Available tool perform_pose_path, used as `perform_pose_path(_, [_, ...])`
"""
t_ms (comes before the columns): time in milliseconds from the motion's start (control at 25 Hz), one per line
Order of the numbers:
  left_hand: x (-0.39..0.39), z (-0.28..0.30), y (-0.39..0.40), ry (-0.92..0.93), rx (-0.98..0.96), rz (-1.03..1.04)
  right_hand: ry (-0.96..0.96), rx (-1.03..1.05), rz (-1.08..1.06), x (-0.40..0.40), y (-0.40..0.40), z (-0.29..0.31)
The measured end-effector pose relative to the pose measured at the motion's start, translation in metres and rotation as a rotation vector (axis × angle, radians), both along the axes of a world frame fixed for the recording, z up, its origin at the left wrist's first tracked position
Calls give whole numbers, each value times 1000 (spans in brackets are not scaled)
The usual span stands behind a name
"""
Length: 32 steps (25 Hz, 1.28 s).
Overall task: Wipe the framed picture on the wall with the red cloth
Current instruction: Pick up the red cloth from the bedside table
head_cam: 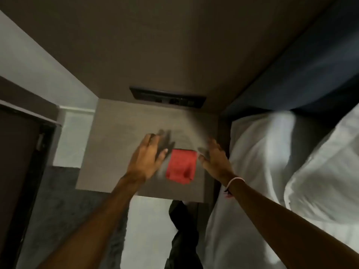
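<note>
1. Your red cloth (181,166) is lying folded near the front right of the bedside surface (120,136), flat on the top and touching neither hand. Folded like that it's giving you a compact pad, ready to lift in one go.
2. Your left hand (148,154) is hovering just left of the cloth, fingers spread, grasping nothing. Its shadow is falling on the surface just past the fingertips, so I judge it's hanging above the top, not resting on it.
3. Your right hand (214,159) is sitting just right of the cloth, also released and empty, a pale wristband (234,181) on the wrist. Both hands are motion-blurred.
4. You're bracketing the cloth from both sides, which reads to me as lining up a pickup; not started yet.
5. The framed picture isn't showing here. You're looking down at the surface, with a dark switch panel (168,98) on the wall behind it and the bed (281,152) with white linen to your right.
6. Risk as I see it: a one-sided pinch is likely to unfold the cloth.
</note>
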<state>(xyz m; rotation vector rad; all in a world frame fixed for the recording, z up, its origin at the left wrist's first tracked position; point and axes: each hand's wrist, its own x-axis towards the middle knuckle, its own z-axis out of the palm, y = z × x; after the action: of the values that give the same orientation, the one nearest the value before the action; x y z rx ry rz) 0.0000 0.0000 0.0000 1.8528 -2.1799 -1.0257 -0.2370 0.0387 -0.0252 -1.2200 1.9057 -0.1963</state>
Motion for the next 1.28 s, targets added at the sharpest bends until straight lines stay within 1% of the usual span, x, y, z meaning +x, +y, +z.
perform_pose_path(80, [-12,-36,6,72,255,82,-42,120,-173,5,1,-34])
perform_pose_path(120, [-18,-53,11,104,346,116,-70,179,-288,9,4,-52])
perform_pose_path(160, [-24,-62,16,124,426,146,-121,234,-396,14,9,-65])
perform_pose_path(240, [-34,-83,24,176,486,209,-276,265,-563,26,19,-85])
perform_pose_path(360, [-42,-98,26,206,492,324,-361,206,-630,33,25,-96])
perform_pose_path(400, [-43,-98,26,221,526,383,-381,210,-638,33,26,-96])
perform_pose_path(480, [-44,-92,27,314,599,473,-416,189,-643,31,25,-86])
perform_pose_path(600, [-48,-61,21,501,648,548,-487,93,-626,17,18,-51])
perform_pose_path(720, [-55,-12,2,649,633,501,-668,-22,-728,9,7,4])
perform_pose_path(800, [-63,26,-13,697,594,446,-765,-142,-786,8,1,45])
perform_pose_path(960, [-80,125,-45,735,484,319,-827,-426,-733,-9,-12,142])
perform_pose_path(1120, [-114,254,-59,790,360,144,-848,-666,-710,-47,-14,265])
perform_pose_path(1280, [-170,381,-61,908,215,-88,-838,-926,-785,-94,-4,383])
